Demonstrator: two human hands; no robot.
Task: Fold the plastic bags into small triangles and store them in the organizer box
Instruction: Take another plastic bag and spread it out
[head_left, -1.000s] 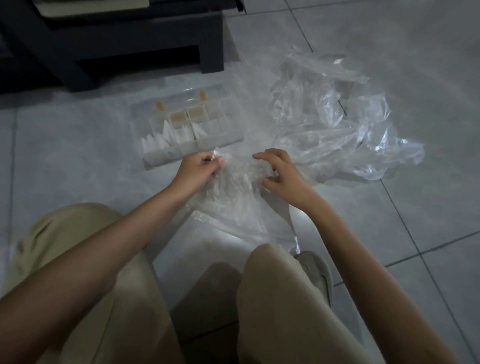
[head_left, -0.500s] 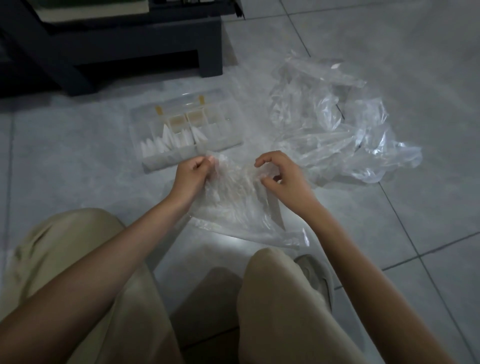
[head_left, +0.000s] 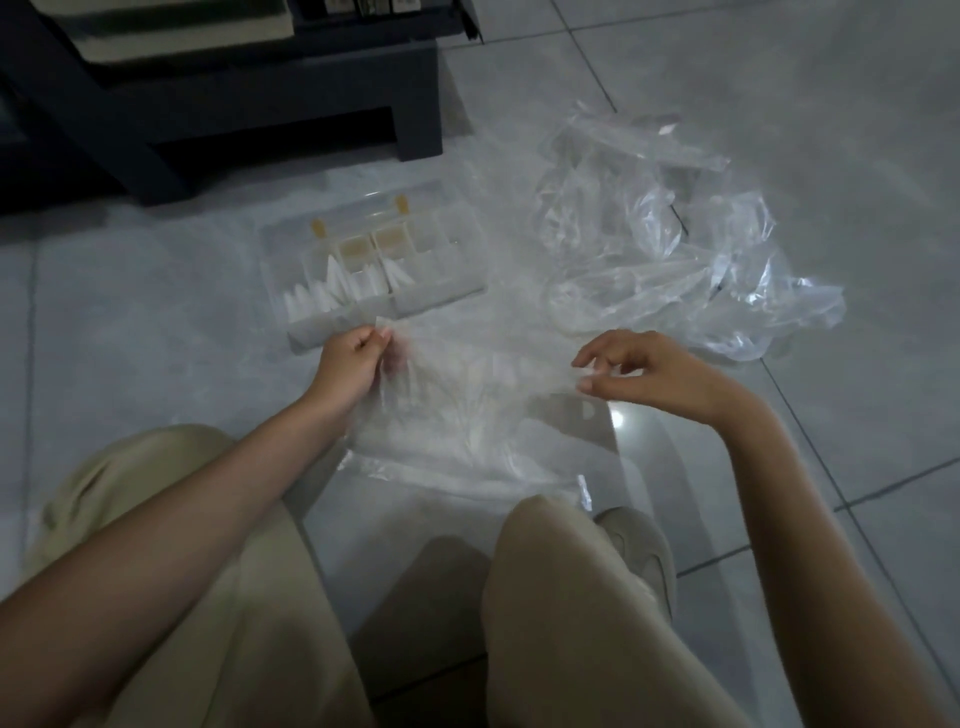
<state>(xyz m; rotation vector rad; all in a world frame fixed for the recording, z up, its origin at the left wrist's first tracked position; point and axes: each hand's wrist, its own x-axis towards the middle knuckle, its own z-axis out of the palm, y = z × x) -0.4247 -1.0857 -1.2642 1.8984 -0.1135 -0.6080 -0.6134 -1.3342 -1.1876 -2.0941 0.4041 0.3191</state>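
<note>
Left of the organizer box, floor is left free; its right is blocked by crumpled bags.

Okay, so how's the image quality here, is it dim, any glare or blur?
Head view: dim and grey overall; a small bright glare spot on the floor beside the right hand; the held bag nearly vanishes against the tiles; the dark furniture at top looks soft.
</note>
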